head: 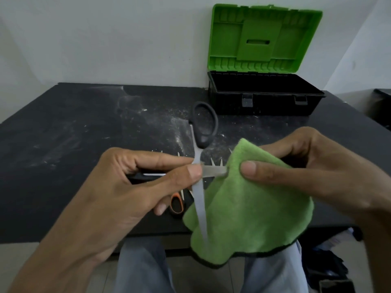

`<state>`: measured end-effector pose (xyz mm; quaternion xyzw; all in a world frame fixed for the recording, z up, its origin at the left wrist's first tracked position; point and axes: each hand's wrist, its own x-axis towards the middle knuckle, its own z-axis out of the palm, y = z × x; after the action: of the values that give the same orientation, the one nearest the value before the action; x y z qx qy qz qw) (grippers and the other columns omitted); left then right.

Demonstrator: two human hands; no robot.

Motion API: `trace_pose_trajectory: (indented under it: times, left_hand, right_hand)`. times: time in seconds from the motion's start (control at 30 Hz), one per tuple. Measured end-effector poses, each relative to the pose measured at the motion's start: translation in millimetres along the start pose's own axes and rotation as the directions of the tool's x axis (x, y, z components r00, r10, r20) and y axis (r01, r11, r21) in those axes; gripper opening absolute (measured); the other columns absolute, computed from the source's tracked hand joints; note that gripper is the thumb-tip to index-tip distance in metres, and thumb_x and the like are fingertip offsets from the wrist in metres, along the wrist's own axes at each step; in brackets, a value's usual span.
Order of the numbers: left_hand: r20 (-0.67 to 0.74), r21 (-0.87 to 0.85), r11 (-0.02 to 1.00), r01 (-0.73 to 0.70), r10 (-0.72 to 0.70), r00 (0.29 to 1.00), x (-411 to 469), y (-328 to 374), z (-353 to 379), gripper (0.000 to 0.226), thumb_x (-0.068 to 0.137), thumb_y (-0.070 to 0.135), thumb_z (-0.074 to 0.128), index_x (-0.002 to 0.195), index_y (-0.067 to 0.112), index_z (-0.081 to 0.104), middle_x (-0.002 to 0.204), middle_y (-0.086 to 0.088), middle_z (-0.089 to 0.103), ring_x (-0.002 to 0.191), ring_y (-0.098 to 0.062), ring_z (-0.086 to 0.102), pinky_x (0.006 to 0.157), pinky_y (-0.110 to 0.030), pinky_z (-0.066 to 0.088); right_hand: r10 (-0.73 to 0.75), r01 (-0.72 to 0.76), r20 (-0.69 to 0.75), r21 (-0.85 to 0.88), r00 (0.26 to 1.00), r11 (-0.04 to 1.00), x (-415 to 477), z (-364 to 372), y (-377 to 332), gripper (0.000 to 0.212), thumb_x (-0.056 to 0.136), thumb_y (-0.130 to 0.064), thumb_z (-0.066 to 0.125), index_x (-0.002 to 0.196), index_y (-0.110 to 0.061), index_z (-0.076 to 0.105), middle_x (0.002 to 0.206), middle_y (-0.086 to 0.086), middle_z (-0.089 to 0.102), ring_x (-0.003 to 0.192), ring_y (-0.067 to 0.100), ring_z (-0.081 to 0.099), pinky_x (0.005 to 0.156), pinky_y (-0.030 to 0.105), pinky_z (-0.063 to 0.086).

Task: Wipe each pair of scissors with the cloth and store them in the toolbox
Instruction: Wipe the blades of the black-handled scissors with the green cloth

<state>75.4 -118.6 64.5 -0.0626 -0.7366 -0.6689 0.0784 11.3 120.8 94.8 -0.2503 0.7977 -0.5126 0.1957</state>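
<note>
Over bench (pixel 74 134) front edge, left hand (pixel 131 187) grips the spread scissors (pixel 200 197) near the pivot. Right hand (pixel 317 166) pinches cloth (pixel 249 208) round one blade. Risk: bare second blade points down, so a slip could cut or snag. Toolbox (pixel 264 96) at back right corner, open, looks empty. Orange pair (pixel 176 205) lies on the bench under the left hand.

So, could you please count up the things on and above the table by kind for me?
Scissors with a handle showing: 2 (black-handled pair, orange-handled pair)
Green cloth: 1
Toolbox: 1
Total: 4
The pale blade tips lying on the table are too hidden to count.
</note>
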Motion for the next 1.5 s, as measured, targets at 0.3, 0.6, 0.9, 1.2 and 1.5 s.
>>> trace_pose_trajectory:
  times: [0.3,0.6,0.9,1.2,1.5]
  left_hand:
    - [0.070,-0.012,1.000,0.020,-0.019,0.997,-1.1,-0.3,2.5,0.021,0.063,0.038,0.086,0.078,0.024,0.083,0.057,-0.016,0.065,0.042,-0.012,0.040,0.046,-0.013,0.038]
    - [0.065,-0.073,0.995,0.070,-0.065,0.996,-5.0,-3.2,-14.6,0.024,0.061,0.029,0.085,0.080,0.015,0.083,0.057,-0.007,0.065,0.042,-0.010,0.035,0.043,-0.010,0.035]
    - [0.118,-0.021,0.999,0.045,-0.043,0.992,-2.0,-4.4,2.6,0.030,0.060,0.044,0.081,0.082,0.024,0.083,0.071,-0.013,0.075,0.045,-0.014,0.044,0.046,-0.014,0.039]
    - [0.061,-0.004,1.000,0.025,-0.025,0.998,0.1,3.5,1.2,0.022,0.062,0.038,0.086,0.079,0.026,0.083,0.059,-0.012,0.069,0.040,-0.011,0.041,0.046,-0.013,0.038]
    - [0.049,0.036,0.999,-0.013,0.011,0.999,3.0,6.0,-1.3,0.023,0.063,0.044,0.083,0.081,0.029,0.083,0.058,-0.016,0.068,0.041,-0.010,0.041,0.046,-0.012,0.039]
  right_hand:
    - [-0.034,0.035,0.053,-0.005,0.998,0.999,5.0,8.2,-0.3,0.026,0.088,-0.037,0.075,0.097,-0.016,0.087,0.096,0.008,0.084,0.088,0.032,0.082,0.085,0.066,0.062]
    - [-0.006,0.007,-0.011,0.059,1.000,0.998,-6.1,-5.1,9.6,0.025,0.083,-0.031,0.076,0.094,-0.012,0.087,0.099,0.014,0.083,0.091,0.038,0.081,0.089,0.070,0.059]
    - [-0.031,0.030,0.042,0.013,0.999,0.999,1.8,10.8,6.2,0.037,0.089,-0.045,0.079,0.099,-0.010,0.085,0.098,0.017,0.082,0.091,0.043,0.079,0.081,0.072,0.059]
    - [-0.021,0.021,-0.013,0.036,1.000,0.999,-1.3,1.4,8.6,0.028,0.088,-0.038,0.082,0.096,-0.011,0.086,0.094,0.016,0.083,0.087,0.041,0.081,0.084,0.074,0.058]
    - [-0.042,0.042,-0.056,-0.004,0.998,0.999,-2.4,-3.8,2.7,0.023,0.084,-0.036,0.082,0.092,-0.015,0.087,0.091,0.012,0.084,0.083,0.035,0.082,0.082,0.068,0.062]
